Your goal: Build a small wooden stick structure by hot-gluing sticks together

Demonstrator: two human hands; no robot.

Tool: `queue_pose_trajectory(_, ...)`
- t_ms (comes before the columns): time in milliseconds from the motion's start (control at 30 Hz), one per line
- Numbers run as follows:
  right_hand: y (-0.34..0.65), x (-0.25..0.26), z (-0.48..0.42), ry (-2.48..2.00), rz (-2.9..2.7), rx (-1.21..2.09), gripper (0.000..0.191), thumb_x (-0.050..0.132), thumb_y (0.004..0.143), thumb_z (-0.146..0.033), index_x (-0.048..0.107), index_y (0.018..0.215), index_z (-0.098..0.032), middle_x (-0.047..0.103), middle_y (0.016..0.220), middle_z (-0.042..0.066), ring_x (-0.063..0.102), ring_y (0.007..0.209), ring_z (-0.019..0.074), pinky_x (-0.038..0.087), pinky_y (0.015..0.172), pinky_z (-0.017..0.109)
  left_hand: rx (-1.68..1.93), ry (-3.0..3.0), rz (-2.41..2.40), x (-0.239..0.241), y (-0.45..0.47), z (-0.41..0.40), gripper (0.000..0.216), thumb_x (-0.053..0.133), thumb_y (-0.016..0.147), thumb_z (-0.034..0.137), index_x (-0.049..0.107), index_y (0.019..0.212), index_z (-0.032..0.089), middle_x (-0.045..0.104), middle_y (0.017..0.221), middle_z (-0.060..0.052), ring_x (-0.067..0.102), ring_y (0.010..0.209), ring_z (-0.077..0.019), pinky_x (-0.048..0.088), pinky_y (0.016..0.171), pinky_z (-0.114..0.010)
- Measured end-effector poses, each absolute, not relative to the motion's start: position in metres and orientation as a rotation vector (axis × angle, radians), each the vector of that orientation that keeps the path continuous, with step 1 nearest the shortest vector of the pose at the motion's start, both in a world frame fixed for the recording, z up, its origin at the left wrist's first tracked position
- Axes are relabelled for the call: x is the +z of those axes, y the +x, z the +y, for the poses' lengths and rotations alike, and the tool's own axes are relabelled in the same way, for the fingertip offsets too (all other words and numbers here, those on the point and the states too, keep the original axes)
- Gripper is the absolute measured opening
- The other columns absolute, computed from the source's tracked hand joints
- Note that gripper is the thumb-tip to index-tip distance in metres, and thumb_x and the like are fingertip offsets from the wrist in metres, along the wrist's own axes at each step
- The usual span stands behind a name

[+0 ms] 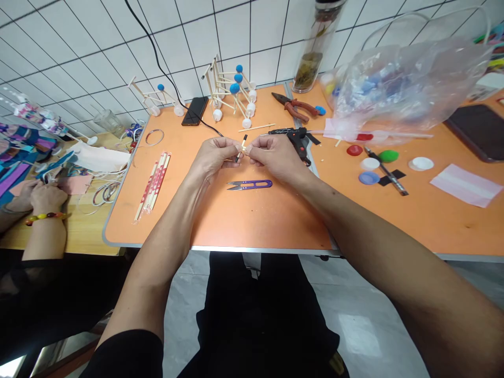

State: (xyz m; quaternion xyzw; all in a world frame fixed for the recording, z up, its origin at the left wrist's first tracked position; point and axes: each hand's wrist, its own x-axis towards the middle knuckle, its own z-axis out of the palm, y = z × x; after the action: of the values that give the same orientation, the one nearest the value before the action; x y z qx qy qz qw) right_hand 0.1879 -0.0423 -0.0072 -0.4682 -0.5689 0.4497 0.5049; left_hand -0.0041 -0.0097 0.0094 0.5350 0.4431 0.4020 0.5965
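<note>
White wall tiles (263,31) with dark grout back an orange tabletop with a pale metal edge (275,226). Over it, the left hand (216,155) and the right hand (279,156) meet, fingertips pinched on 1 short pale stick with black ends (244,138). Nearer the person lie purple-handled metal thread snips (263,184); beyond the right hand sits a black glue gun (298,137), and farther back stands a pale wooden-stick frame with 3 blue balls (238,77).

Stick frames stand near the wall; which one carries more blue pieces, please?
The right frame, with three blue pieces showing; the left frame shows only one.
</note>
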Motion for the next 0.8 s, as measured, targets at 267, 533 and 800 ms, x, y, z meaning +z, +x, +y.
queue_pose_trajectory(267, 0.1886, -0.0094, -0.0415, -1.128, -1.368, 1.083, 0.024, 0.089, 0.087, -0.025, 0.074, 0.068, -0.021, 0.071, 0.067, 0.002, 0.057, 0.065, 0.0145, 0.043, 0.065, 0.030, 0.942, 1.261, 1.068, 0.0120, -0.0029, -0.0117, 0.028, 0.100, 0.071, 0.029, 0.075, 0.077, 0.016, 0.076, 0.075, -0.002, 0.068, 0.064, -0.0104, 0.063, 0.069, -0.025)
queue_pose_trajectory(533, 0.1891, -0.0109, -0.0388, -1.133, -1.380, 1.082, 0.029, 0.086, 0.090, -0.024, 0.072, 0.065, -0.022, 0.070, 0.067, 0.002, 0.056, 0.065, 0.0151, 0.042, 0.066, 0.033, 0.929, 1.294, 1.063, 0.0166, -0.0043, -0.0128, 0.019, 0.092, 0.070, 0.023, 0.077, 0.080, 0.016, 0.074, 0.076, -0.001, 0.067, 0.067, -0.0105, 0.063, 0.069, -0.024)
queue_pose_trajectory(800, 0.1867, -0.0111, -0.0390, -1.150, -1.369, 1.095, 0.025, 0.086, 0.091, -0.023, 0.073, 0.069, -0.021, 0.071, 0.068, 0.002, 0.057, 0.064, 0.0142, 0.043, 0.065, 0.032, 0.925, 1.300, 1.039, 0.0131, -0.0077, -0.0087, 0.016, 0.085, 0.069, 0.018, 0.074, 0.080, 0.017, 0.075, 0.078, -0.001, 0.068, 0.067, -0.0116, 0.063, 0.070, -0.026)
